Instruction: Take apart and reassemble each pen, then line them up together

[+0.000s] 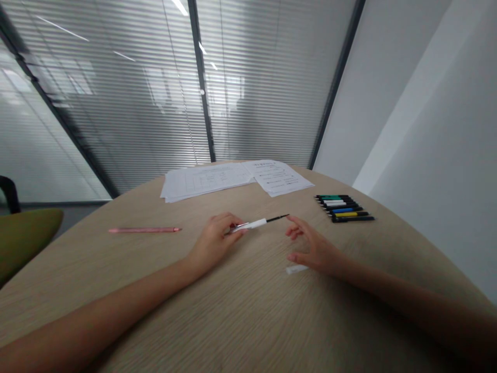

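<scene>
My left hand [218, 237] pinches a white pen [256, 224] by its clip end, just above the table. A thin dark refill sticks out of the pen's other end, pointing right. My right hand [313, 247] is open beside that tip, thumb and fingers apart; whether the index fingertip touches the refill I cannot tell. Below the right hand's thumb lies a small whitish translucent piece [295, 269], partly hidden by the hand. The clip end of the pen is largely covered by my left fingers.
On the round wooden table [233, 321], a pink pen [144, 230] lies at left. Several pens with black, yellow, blue, white and green parts [341, 208] form a row at right. Printed sheets [209, 180] lie at the back. A green chair [27, 235] stands at far left.
</scene>
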`<state>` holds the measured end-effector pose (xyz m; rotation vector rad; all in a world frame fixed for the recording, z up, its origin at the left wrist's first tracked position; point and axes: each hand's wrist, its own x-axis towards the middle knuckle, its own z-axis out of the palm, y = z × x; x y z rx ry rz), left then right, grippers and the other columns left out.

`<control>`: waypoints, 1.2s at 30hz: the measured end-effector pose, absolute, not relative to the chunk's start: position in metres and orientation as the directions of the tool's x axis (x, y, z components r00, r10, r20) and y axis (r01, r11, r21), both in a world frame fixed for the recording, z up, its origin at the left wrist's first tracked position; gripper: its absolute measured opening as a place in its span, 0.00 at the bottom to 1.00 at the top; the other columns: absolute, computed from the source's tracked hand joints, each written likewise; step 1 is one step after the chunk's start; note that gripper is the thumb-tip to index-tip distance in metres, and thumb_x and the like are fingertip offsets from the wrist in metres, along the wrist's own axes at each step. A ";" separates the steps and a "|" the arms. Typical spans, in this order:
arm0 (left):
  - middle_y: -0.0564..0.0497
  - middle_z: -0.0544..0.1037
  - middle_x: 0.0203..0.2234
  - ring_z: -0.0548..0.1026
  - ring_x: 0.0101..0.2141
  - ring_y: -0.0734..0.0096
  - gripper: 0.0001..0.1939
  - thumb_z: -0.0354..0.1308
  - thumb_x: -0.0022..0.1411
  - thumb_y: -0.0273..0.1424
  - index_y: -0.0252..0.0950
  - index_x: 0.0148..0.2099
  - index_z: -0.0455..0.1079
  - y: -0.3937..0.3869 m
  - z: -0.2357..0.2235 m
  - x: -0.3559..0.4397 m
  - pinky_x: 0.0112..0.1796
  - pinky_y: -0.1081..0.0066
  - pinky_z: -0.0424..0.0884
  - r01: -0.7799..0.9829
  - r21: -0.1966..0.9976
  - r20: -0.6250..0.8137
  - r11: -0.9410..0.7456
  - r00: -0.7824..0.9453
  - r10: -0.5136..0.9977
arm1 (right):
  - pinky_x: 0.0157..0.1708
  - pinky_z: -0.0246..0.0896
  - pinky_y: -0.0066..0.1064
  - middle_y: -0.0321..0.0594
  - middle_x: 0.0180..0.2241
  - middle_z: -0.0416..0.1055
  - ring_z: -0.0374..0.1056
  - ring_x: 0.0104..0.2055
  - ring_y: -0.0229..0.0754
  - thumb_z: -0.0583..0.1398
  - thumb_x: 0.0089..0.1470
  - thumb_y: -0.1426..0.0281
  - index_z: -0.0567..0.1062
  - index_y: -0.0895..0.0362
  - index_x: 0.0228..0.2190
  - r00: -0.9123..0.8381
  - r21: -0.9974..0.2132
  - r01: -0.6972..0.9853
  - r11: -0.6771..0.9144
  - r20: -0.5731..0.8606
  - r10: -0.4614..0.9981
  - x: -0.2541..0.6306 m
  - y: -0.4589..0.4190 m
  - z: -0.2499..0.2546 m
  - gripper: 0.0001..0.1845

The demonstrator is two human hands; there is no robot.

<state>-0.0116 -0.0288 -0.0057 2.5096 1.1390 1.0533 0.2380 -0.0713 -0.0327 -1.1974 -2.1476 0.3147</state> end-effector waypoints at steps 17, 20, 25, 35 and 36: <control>0.53 0.73 0.26 0.69 0.28 0.72 0.09 0.54 0.48 0.33 0.34 0.32 0.68 -0.029 0.002 -0.008 0.31 0.72 0.64 0.530 0.731 0.268 -0.431 0.357 0.895 | 0.24 0.55 0.26 0.37 0.21 0.67 0.63 0.24 0.35 0.50 0.54 0.62 0.68 0.56 0.22 -0.661 -0.153 0.625 0.765 0.418 0.623 0.244 -0.078 -0.018 0.15; 0.52 0.73 0.26 0.68 0.28 0.72 0.09 0.54 0.48 0.33 0.34 0.32 0.68 -0.029 0.003 -0.008 0.31 0.72 0.63 0.519 0.744 0.252 -0.421 0.366 0.896 | 0.21 0.54 0.25 0.35 0.19 0.68 0.63 0.21 0.35 0.51 0.52 0.61 0.69 0.56 0.24 -0.420 -0.261 0.783 0.564 0.447 0.790 0.251 -0.070 -0.022 0.14; 0.54 0.71 0.23 0.66 0.24 0.74 0.09 0.53 0.47 0.34 0.34 0.30 0.67 -0.031 0.006 -0.007 0.28 0.74 0.61 0.512 0.742 0.223 -0.433 0.420 0.880 | 0.23 0.56 0.25 0.35 0.22 0.68 0.64 0.24 0.35 0.54 0.49 0.61 0.68 0.56 0.24 -0.219 -0.387 0.818 0.427 0.476 0.852 0.257 -0.059 -0.024 0.11; 0.55 0.70 0.23 0.65 0.24 0.75 0.10 0.54 0.47 0.35 0.34 0.30 0.67 -0.031 0.005 -0.007 0.26 0.75 0.59 0.493 0.766 0.222 -0.413 0.399 0.890 | 0.25 0.56 0.27 0.35 0.22 0.67 0.62 0.25 0.36 0.55 0.48 0.62 0.67 0.56 0.24 -0.193 -0.385 0.813 0.437 0.530 0.826 0.257 -0.060 -0.024 0.10; 0.55 0.70 0.22 0.65 0.24 0.75 0.10 0.54 0.47 0.35 0.34 0.30 0.67 -0.031 0.005 -0.007 0.26 0.75 0.59 0.490 0.773 0.216 -0.404 0.395 0.893 | 0.25 0.56 0.27 0.35 0.22 0.67 0.62 0.25 0.36 0.55 0.48 0.61 0.67 0.55 0.24 -0.186 -0.387 0.814 0.433 0.533 0.825 0.257 -0.060 -0.024 0.10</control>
